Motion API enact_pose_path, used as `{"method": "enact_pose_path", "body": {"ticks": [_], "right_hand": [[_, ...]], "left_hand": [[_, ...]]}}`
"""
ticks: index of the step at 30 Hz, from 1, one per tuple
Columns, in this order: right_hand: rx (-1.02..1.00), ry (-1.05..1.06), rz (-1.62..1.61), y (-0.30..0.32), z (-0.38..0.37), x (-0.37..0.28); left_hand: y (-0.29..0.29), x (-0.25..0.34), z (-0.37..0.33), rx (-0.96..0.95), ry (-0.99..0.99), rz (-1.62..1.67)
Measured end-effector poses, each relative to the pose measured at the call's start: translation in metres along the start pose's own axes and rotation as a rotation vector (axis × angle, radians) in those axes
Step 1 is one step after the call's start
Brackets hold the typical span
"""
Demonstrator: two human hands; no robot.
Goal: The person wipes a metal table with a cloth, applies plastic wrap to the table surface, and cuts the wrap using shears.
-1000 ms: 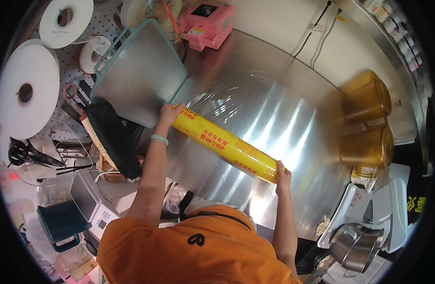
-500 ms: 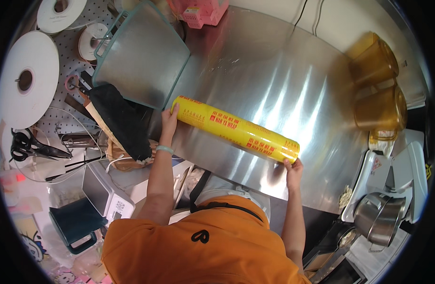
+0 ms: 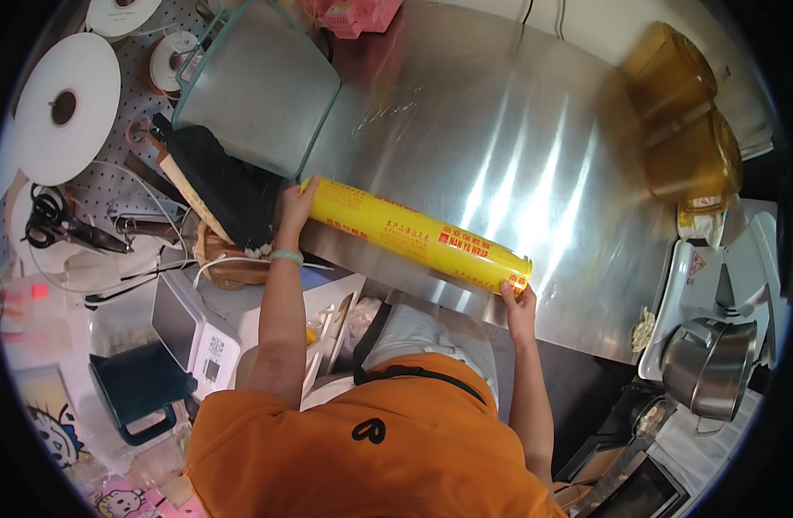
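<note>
A long yellow roll of cling film (image 3: 414, 237) with red print lies slantwise in front of me, its left end farther away than its right. My left hand (image 3: 296, 210) is closed round the left end, the wrist wearing a pale green bangle (image 3: 286, 256). At the other end, my right hand (image 3: 519, 306) grips the rim with the thumb on the printed side. Beneath the roll is a shiny steel tabletop (image 3: 431, 112). The fingers on the far side of the roll are partly hidden.
Left of the roll stand a green-edged board (image 3: 258, 95), a black pouch (image 3: 215, 186), black scissors (image 3: 69, 224) and a white scale (image 3: 198, 332). On the right are amber containers (image 3: 694, 160) and a steel pot (image 3: 707, 367). A pink basket (image 3: 353, 15) sits at the back.
The roll has turned about its length, so different print faces up. Both hands still hold its ends and sit slightly more to the left in the picture; the whole view has shifted a little.
</note>
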State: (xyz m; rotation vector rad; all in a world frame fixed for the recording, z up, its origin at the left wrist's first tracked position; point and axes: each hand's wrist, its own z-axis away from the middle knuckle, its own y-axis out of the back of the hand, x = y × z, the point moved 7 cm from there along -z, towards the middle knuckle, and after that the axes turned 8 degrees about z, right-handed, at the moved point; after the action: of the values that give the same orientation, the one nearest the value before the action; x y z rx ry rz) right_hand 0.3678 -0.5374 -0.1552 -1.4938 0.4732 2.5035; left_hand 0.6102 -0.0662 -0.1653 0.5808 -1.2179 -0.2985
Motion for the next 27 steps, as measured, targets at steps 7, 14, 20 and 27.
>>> {"method": "enact_pose_path", "body": {"ticks": [7, 14, 20, 27], "right_hand": [[-0.073, -0.068, -0.117, 0.004, -0.002, 0.012], [-0.057, -0.109, -0.236, -0.005, 0.046, 0.037], [0.029, 0.068, -0.141, 0.023, 0.054, 0.028], [0.114, -0.108, 0.033, 0.035, 0.033, 0.027]], "left_hand": [[0.018, 0.001, 0.038, 0.079, -0.163, -0.115], [0.034, -0.018, 0.057, 0.029, 0.023, -0.171], [0.023, -0.02, 0.09, -0.096, -0.059, 0.231], [0.013, -0.015, 0.069, -0.21, 0.136, -0.243]]}}
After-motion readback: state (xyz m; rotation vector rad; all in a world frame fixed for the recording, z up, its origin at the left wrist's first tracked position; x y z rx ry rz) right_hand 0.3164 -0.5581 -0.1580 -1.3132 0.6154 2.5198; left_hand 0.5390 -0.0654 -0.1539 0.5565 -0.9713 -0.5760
